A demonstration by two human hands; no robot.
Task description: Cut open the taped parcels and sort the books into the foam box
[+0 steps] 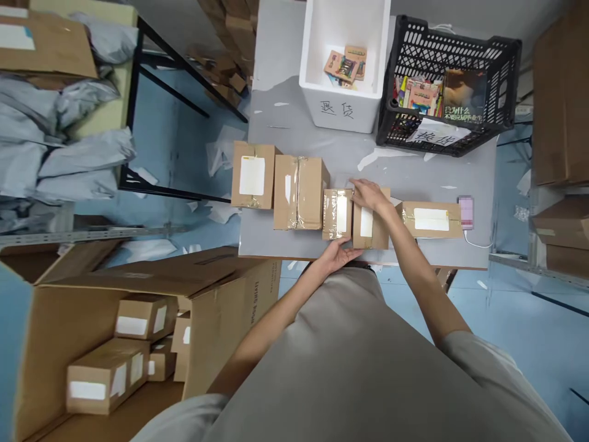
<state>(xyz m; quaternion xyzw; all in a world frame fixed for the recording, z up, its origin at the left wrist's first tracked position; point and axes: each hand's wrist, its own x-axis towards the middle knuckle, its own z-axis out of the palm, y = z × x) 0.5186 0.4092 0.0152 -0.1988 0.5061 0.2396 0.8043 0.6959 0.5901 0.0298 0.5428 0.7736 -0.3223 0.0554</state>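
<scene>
Several taped cardboard boxes stand in a row along the near side of the grey table. A small taped cardboard box is in the middle, close against a taller box with a white label. My left hand is at the small box's near edge, fingers against it and thumb out to the right. My right hand reaches over the taller box, its fingertips at the small box's far right corner. Together the hands hold the small box; part of the right fingers' contact is hidden.
Left of these stand two larger boxes; a flat labelled box and a phone lie right. Behind are a white bin and a black crate with books. A big open carton holds boxes at lower left.
</scene>
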